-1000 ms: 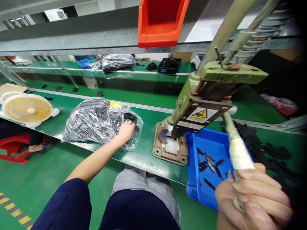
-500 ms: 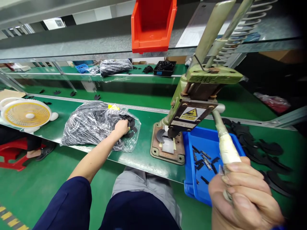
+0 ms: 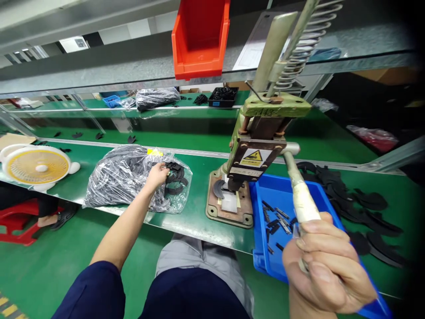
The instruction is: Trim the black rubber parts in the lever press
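Observation:
My right hand [image 3: 328, 266] is wrapped round the tape-covered lever [image 3: 304, 199] of a green hand press [image 3: 255, 146]. On the press base a dark curved piece [image 3: 218, 188] lies at the left of a pale plate [image 3: 229, 202]. To the left, a clear plastic bag [image 3: 116, 177] full of dark curved parts rests on the bench. My left hand [image 3: 157, 176] is closed at the bag's mouth, its fingers bent and seemingly pinching the plastic. Loose black curved parts [image 3: 175, 177] show in the opening just right of my fingers.
A blue tray [image 3: 265, 261] with several small black and metal strips sits under the lever. Black curved parts [image 3: 332, 186] are piled right of it. An orange bin [image 3: 201, 66] hangs above; a yellow-white fan [image 3: 38, 167] stands at the left. Someone's foot [image 3: 63, 216] shows below the bench.
My left hand has shifted left and back along the bag, uncovering more black parts at its mouth. My right hand stays on the lever, while the view has turned slightly right.

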A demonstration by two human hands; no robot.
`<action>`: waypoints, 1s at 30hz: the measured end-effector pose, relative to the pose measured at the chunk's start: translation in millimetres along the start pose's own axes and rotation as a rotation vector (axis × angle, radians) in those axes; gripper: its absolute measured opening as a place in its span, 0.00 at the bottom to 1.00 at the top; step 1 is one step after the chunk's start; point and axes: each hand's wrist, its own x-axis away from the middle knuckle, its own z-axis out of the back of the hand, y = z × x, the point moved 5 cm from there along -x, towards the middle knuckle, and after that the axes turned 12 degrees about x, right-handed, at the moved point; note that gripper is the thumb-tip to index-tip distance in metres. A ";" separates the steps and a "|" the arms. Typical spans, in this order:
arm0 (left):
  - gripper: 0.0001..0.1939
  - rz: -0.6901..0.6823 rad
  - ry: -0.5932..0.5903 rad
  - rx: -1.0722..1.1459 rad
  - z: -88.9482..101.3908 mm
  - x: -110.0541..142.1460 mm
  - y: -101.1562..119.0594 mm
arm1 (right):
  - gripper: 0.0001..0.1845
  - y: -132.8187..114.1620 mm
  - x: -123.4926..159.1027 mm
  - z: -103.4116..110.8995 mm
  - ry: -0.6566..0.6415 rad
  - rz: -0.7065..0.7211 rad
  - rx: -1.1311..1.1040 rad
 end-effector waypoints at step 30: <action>0.11 0.122 -0.522 0.430 -172.6 63.5 56.4 | 0.06 -2.9 -1.5 1.3 -0.134 -0.068 0.036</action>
